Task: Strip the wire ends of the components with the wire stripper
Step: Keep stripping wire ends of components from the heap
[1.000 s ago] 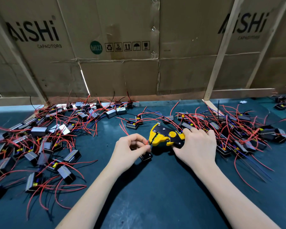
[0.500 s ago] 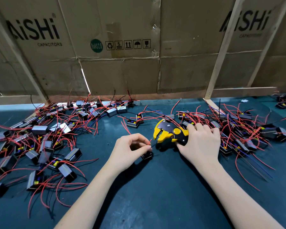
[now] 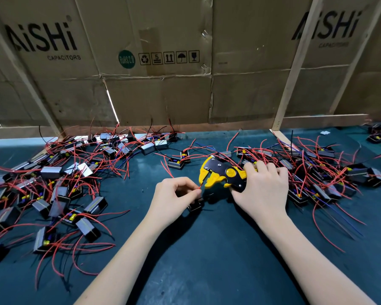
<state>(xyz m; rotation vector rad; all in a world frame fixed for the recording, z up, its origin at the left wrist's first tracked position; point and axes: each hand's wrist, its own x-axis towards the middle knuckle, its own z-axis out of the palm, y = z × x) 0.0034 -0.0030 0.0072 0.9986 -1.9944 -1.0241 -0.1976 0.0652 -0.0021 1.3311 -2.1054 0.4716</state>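
Pinching a red wire end [image 3: 200,188] at the stripper's open mouth, the left hand [image 3: 174,198] holds it; the right hand [image 3: 262,190] grips the wire stripper [image 3: 220,175] over the surface [image 3: 207,249].

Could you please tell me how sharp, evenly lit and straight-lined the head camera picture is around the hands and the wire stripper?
Head view: the wire stripper and both hands are fairly sharp at centre; the piles of components smear toward the edges; the wide lens slants the wooden posts; light is soft, with dim shadows under the forearms on the dark mat.
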